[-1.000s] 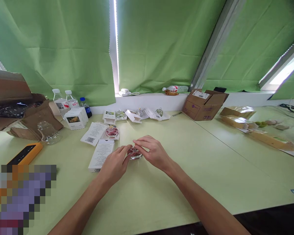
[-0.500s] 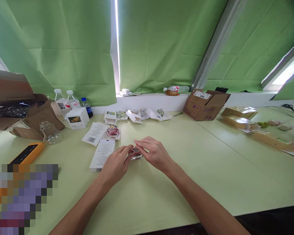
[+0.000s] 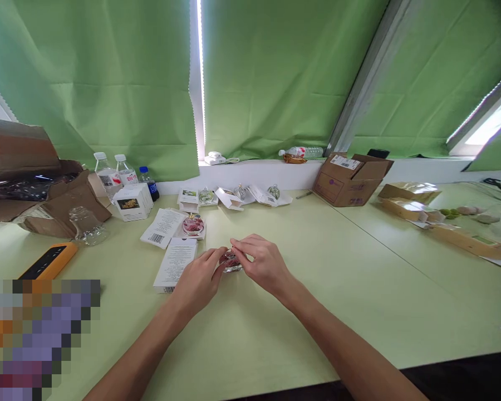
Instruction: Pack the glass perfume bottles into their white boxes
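Note:
A small clear glass bottle (image 3: 232, 264) with dark red contents rests on the pale green table between my hands. My left hand (image 3: 200, 274) is closed on its left side, thumb and fingers against the glass. At its neck, the fingertips of my right hand (image 3: 261, 260) are pinched together on the top, which they mostly cover. Left of my hands lies a white printed box (image 3: 176, 263). Just behind that, a similar round bottle with red contents (image 3: 192, 225) sits in a white tray, beside another white carton (image 3: 163, 227).
Farther back are several small glass bottles (image 3: 206, 195) with white boxes. Plastic drink bottles (image 3: 126, 171), a white box (image 3: 132, 203), a clear jar (image 3: 87, 227) and an orange power strip (image 3: 52, 260) stand left. Cardboard boxes (image 3: 346, 181) and packets (image 3: 409, 209) occupy the right.
Almost nothing differs. Both hands stay on the glass bottle, with only a very slight shift of the whole view.

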`<state>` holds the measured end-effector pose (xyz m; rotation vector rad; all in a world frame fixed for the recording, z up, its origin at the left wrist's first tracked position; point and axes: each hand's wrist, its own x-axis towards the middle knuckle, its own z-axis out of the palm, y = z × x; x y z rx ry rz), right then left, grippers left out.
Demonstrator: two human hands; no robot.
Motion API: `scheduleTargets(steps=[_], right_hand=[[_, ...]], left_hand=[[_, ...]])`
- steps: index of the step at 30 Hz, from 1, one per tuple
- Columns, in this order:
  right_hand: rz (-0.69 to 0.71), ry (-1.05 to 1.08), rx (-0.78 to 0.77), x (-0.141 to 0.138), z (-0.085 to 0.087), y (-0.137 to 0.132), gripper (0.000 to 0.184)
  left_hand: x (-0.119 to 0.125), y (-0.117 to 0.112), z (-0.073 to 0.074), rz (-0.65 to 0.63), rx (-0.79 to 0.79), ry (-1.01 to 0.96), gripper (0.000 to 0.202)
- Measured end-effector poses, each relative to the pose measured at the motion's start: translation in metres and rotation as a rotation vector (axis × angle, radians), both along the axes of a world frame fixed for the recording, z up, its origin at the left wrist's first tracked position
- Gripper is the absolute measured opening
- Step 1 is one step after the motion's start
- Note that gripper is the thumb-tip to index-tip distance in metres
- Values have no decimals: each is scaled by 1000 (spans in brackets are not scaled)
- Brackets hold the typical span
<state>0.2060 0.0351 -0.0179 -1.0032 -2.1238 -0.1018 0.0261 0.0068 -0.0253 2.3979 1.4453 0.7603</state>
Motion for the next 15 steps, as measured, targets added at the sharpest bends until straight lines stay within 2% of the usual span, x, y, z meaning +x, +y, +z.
scheduleTargets(steps=[8, 15], right_hand=[[-83, -168, 25, -3, 4, -5, 26], [-73, -68, -98, -2, 8, -2, 23]], left_hand=[[0, 0, -1, 6, 9, -2, 29], [-1, 0, -1, -11, 2, -11, 29]])
